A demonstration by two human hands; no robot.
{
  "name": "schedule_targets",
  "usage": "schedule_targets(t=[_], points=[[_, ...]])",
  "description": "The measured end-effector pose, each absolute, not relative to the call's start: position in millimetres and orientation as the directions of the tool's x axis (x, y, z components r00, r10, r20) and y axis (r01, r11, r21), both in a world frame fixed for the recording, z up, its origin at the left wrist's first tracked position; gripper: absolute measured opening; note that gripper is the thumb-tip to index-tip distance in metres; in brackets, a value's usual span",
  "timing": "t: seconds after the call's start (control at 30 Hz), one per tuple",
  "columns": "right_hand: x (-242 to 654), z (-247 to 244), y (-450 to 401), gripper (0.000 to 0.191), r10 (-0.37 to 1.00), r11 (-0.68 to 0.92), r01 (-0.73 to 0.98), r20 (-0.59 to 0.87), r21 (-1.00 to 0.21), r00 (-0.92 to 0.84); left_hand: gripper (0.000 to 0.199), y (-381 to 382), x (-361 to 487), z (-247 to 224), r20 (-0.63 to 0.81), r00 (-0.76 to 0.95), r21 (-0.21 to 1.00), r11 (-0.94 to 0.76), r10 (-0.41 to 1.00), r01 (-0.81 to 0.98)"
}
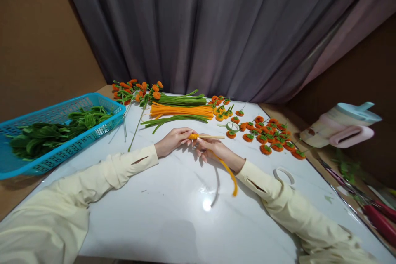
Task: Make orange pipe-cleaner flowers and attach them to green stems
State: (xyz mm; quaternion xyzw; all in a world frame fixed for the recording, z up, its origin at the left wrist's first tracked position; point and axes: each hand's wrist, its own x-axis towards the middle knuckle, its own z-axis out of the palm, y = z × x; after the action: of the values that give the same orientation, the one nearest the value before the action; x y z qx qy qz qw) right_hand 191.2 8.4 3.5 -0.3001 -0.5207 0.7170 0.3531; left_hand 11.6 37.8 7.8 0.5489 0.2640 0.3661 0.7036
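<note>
Over the middle of the white table (148, 214), my two hands meet around a thin wooden stick (215, 137). An orange-yellow pipe cleaner (228, 169) is coiled around the stick's left part, and its loose end hangs down below my right wrist. My left hand (175, 139) pinches the stick and coil from the left. With fingers closed at the coil's right end, my right hand (216, 150) grips the pipe cleaner against the stick. Beyond my hands lie a bundle of orange pipe cleaners (182, 110) and green pipe cleaners (181, 100).
On the left stands a blue basket (62, 142) of green leaf pieces. Several orange flower heads (269, 132) lie right, near a tape roll (232, 127) and a white ring (284, 176). A lidded cup (340, 123) and red-handled tools (380, 218) sit at the right edge.
</note>
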Motion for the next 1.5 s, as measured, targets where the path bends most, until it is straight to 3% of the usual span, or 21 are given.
schedule_targets(t=[0.3, 0.63, 0.9, 1.23, 1.5], points=[[191.1, 9.2, 2.5, 0.027, 0.869, -0.038, -0.068, 0.001, -0.997, -0.495, 0.032, 37.2, 9.6, 6.1, -0.004, 0.628, 0.981, 0.123, 0.778, -0.147], [191.9, 15.0, -3.0, 0.031, 0.833, -0.094, -0.067, -0.042, -0.993, -0.551, 0.038, 38.1, 7.9, 2.0, 0.026, 0.684, 0.996, 0.041, 0.729, -0.081], [188.9, 4.9, 4.9, 0.042, 0.816, -0.151, -0.041, -0.101, -0.988, -0.569, 0.036, 36.2, 12.2, 5.1, 0.051, 0.572, 0.993, 0.020, 0.818, -0.117], [189.2, 10.2, 5.6, 0.030, 0.741, -0.200, 0.068, -0.197, -0.977, -0.642, 0.036, 33.6, 13.1, 3.4, 0.172, 0.405, 0.958, -0.248, 0.898, 0.144], [194.4, 20.8, 6.9, 0.031, 0.716, -0.210, 0.114, -0.232, -0.971, -0.659, 0.029, 39.9, 10.2, 1.9, 0.178, 0.379, 0.939, -0.271, 0.908, 0.210]])
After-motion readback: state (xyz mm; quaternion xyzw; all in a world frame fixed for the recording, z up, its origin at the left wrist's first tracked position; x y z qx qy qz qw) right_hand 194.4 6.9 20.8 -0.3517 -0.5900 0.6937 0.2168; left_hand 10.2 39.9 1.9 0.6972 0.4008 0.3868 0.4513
